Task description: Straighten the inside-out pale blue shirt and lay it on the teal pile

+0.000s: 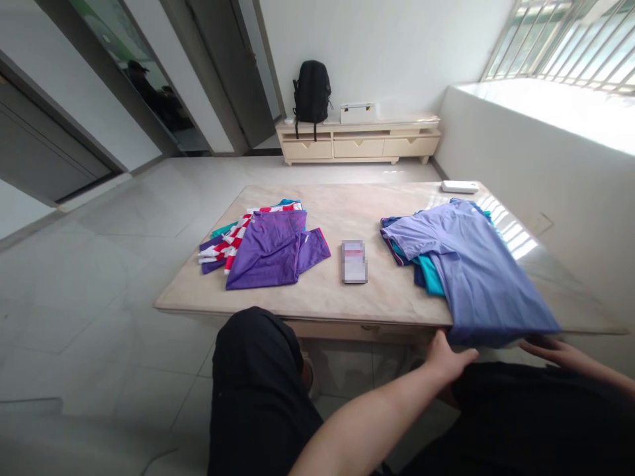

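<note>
A lavender-blue short-sleeved T-shirt lies spread over a pile at the right of the table, its lower end hanging past the front edge. My left hand is at the shirt's lower left corner, thumb stretched out and some fingertips hidden by the table edge and cloth. Near the lower right corner, my right hand has its fingers extended beneath the hanging hem. Neither hand plainly grips the fabric. Under the shirt, teal clothing and dark navy clothing stick out to the left.
Folded purple clothing tops another pile at left, with a red-and-white checked garment below. Between the piles rests a pixelated small rectangular object. A white device lies at the far corner of the table. My knee is near the front edge.
</note>
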The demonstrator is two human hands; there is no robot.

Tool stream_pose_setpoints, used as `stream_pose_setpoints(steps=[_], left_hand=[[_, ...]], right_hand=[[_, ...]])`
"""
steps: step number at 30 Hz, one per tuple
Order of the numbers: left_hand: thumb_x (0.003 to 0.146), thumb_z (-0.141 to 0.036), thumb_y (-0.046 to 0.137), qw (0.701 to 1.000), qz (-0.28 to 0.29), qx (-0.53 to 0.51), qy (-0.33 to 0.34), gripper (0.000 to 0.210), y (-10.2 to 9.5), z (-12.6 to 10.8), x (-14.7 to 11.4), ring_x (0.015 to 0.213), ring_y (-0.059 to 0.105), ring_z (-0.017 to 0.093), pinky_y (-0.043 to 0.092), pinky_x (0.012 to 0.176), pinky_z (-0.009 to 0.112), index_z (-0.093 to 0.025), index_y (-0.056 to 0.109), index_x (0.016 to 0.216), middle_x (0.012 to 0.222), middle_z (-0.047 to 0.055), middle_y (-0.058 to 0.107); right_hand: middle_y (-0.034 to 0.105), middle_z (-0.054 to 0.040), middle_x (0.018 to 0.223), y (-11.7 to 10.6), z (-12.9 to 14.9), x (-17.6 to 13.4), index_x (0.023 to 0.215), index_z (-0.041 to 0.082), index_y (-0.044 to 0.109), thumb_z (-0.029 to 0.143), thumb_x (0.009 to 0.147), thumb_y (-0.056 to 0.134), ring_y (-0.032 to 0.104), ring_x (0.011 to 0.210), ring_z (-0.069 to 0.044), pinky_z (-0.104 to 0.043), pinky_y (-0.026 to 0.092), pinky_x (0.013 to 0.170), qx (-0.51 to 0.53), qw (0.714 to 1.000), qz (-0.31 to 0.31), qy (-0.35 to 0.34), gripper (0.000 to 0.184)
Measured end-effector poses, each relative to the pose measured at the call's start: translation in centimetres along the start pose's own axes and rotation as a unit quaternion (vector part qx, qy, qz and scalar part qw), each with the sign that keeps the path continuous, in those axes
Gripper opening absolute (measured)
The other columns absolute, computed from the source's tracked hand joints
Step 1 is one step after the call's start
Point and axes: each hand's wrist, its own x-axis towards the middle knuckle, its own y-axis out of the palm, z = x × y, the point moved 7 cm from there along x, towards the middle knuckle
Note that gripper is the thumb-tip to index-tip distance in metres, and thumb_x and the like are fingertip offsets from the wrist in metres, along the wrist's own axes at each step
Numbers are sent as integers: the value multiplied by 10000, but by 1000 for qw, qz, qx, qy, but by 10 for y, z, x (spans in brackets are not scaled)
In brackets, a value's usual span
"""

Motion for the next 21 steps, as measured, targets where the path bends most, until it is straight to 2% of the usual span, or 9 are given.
stream_pose_setpoints(steps=[1,3,5,7,10,13,16,18,21], left_hand=[[653,-473,879,1000,-15,-15,3,982,3,0,1,1404,495,372,380,1175,433,-75,511,1471,1488,250,537],[679,-383,856,998,-50,-24,20,827,5,0,3,1321,577,346,423,1130,413,-93,589,1406,1398,211,629],[696,-307,821,996,-76,-16,39,656,4,-1,6,1187,660,331,483,1048,412,-109,673,1303,1261,174,717],[706,-271,795,995,-87,-9,57,522,2,1,9,1073,700,315,521,969,403,-118,731,1201,1144,147,762],[706,-251,797,992,-97,-6,75,443,-1,4,14,1064,701,305,519,963,391,-130,763,1131,1123,134,768],[698,-256,821,993,-105,-16,57,474,1,13,19,1112,685,320,496,997,402,-114,752,1145,1172,151,749],[669,-261,853,994,-95,-50,29,597,10,23,23,1152,661,330,474,1019,418,-98,698,1223,1223,162,719],[632,-235,873,994,-73,-83,18,692,18,27,24,1169,647,332,470,1020,424,-85,651,1270,1243,168,700],[597,-179,873,992,-53,-112,1,691,22,27,22,1115,653,332,492,968,434,-57,632,1233,1179,178,698]], right_hand=[[803,-54,831,5,-19,5,639,441,733,519,495,774,737,904,-473,-454,580,633,51,995,45,70,169],[804,-104,1013,20,-53,7,732,399,761,464,419,861,675,1106,-481,-465,595,695,155,960,113,206,335],[753,-162,1198,31,-75,6,811,338,758,421,372,889,580,1259,-480,-462,599,757,210,933,117,268,466],[693,-183,1311,40,-86,5,902,317,721,432,400,879,559,1296,-458,-441,594,814,233,928,103,274,539],[640,-143,1387,48,-94,1,993,352,624,477,493,837,548,1328,-401,-422,566,896,269,919,71,279,558],[630,-106,1383,52,-97,-4,992,370,592,483,561,804,510,1375,-342,-382,544,919,298,913,41,274,493],[667,-104,1291,50,-99,-7,930,365,644,443,605,743,543,1354,-305,-337,532,902,313,914,3,257,349],[693,-108,1200,45,-100,-6,841,357,692,379,571,735,619,1269,-315,-329,533,878,309,918,2,249,275],[734,-114,1014,29,-98,0,719,338,733,281,495,779,747,984,-331,-334,553,796,303,923,17,236,235]])
